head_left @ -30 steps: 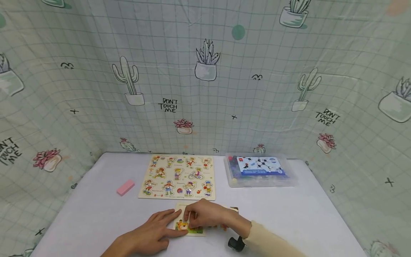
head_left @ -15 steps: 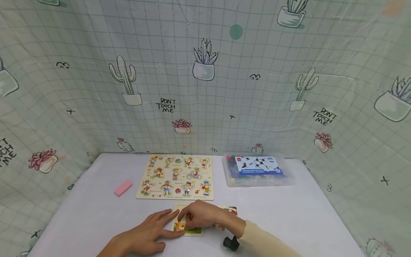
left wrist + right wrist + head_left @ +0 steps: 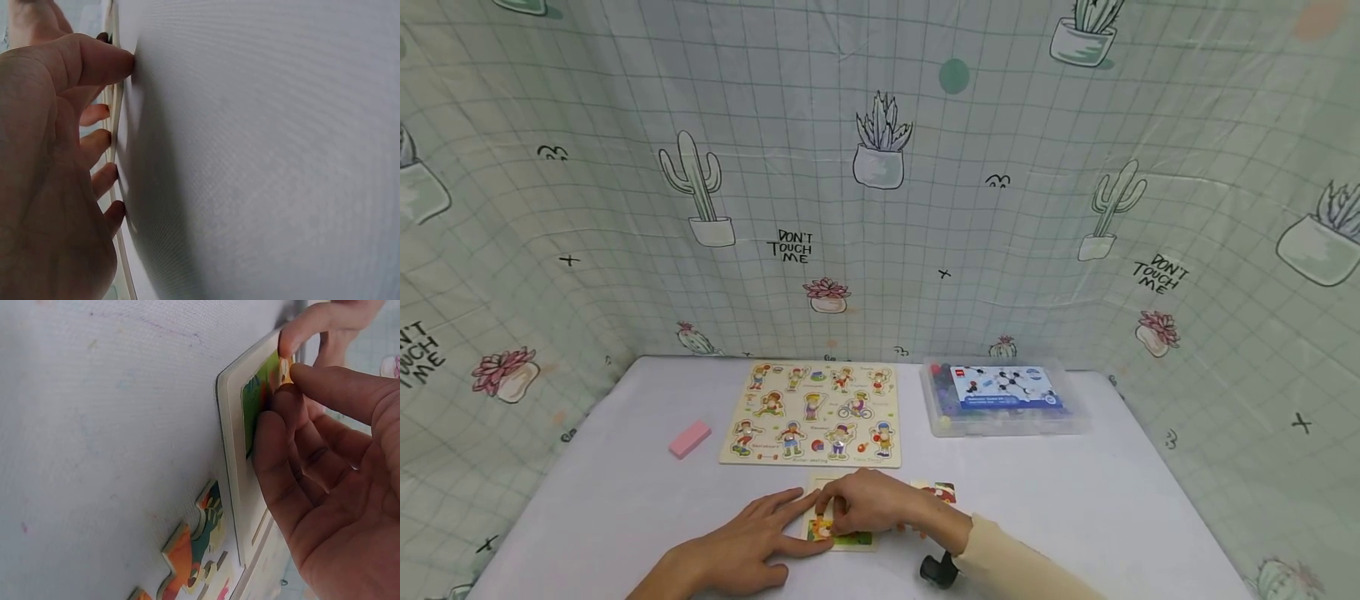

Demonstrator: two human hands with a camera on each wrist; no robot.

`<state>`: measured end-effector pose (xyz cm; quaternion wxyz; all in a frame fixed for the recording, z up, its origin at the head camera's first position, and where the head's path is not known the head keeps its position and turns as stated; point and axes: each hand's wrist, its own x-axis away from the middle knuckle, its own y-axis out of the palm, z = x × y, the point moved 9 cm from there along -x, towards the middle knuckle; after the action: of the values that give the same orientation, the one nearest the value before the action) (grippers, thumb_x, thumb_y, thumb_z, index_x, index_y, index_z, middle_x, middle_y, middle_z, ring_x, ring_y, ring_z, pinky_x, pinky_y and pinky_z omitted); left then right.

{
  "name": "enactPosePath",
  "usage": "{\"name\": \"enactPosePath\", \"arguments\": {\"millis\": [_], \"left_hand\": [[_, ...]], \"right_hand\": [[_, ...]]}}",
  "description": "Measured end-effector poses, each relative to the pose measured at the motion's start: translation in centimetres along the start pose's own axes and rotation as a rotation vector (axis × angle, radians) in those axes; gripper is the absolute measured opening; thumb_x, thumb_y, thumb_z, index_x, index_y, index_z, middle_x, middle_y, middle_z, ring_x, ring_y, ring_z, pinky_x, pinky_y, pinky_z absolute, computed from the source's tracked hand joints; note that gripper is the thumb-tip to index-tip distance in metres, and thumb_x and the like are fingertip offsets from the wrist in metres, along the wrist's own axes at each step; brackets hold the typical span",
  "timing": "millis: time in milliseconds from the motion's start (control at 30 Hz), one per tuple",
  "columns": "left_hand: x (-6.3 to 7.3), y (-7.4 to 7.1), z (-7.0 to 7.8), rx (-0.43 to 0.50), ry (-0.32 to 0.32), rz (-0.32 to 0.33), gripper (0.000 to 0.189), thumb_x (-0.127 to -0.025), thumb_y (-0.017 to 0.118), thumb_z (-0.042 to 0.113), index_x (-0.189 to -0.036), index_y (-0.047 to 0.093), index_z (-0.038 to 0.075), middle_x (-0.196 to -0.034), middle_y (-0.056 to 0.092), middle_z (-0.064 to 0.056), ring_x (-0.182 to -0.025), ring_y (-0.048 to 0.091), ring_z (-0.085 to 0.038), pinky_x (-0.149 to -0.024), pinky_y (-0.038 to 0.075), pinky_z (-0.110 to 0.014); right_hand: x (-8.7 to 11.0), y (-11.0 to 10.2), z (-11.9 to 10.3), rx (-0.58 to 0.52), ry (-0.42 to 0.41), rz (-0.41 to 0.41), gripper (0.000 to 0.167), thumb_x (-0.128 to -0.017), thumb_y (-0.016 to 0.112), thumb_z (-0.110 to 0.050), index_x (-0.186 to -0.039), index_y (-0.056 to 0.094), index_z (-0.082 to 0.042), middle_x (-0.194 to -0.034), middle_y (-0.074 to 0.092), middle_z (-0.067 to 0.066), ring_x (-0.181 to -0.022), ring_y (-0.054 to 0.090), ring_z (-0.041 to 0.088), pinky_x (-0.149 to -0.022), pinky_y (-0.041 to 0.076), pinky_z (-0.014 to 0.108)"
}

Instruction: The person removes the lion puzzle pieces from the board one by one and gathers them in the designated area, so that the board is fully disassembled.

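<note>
A small jigsaw tray (image 3: 854, 548) with a pale frame lies in front of the person, with colourful animal pieces in its lower part. The left hand (image 3: 748, 542) is spread flat, its fingertips and thumb resting along the tray's left side. Over the tray, the right hand (image 3: 874, 502) has its fingers bent and pinches an orange jigsaw piece (image 3: 286, 367) beside a green section (image 3: 252, 400). The fingers hide much of that piece. In the right wrist view, a left-hand fingertip (image 3: 289, 345) touches the tray's far end.
Loose jigsaw pieces (image 3: 178, 553) lie right of the tray, partly under the right forearm. Behind stands a larger peg puzzle board (image 3: 811, 417) with sports figures. A pink block (image 3: 689, 439) sits left, a clear plastic case (image 3: 1011, 423) back right. A black object (image 3: 938, 571) is beside the right sleeve.
The right hand has shifted slightly left over the tray, its fingers closing nearer the orange piece. The left hand stays in place on the tray's edge.
</note>
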<state>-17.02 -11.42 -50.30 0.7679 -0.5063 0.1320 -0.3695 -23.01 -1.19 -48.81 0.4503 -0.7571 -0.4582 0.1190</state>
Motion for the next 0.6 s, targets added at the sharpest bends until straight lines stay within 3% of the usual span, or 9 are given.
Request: {"name": "enactPosePath", "arguments": {"millis": [333, 600], "left_hand": [[0.06, -0.16, 0.22, -0.006, -0.009, -0.007, 0.065, -0.087, 0.062, 0.021, -0.141, 0.05, 0.054, -0.168, 0.02, 0.005, -0.149, 0.022, -0.036, -0.112, 0.024, -0.067], [0.08, -0.28, 0.69, -0.042, 0.023, 0.018, 0.066, -0.086, 0.062, 0.019, -0.142, 0.05, 0.053, -0.168, 0.019, 0.004, -0.149, 0.023, -0.037, -0.111, 0.026, -0.067]], "right_hand": [[-0.02, 0.05, 0.23, 0.015, 0.024, 0.016, 0.021, -0.088, 0.076, -0.023, -0.109, 0.071, -0.023, -0.067, 0.057, -0.018, -0.053, 0.048, -0.003, -0.055, 0.04, 0.016], [0.03, 0.05, 0.31, 0.014, 0.023, 0.03, 0.02, -0.088, 0.076, -0.022, -0.107, 0.07, -0.025, -0.067, 0.057, -0.018, -0.054, 0.048, -0.002, -0.056, 0.04, 0.016]]}}
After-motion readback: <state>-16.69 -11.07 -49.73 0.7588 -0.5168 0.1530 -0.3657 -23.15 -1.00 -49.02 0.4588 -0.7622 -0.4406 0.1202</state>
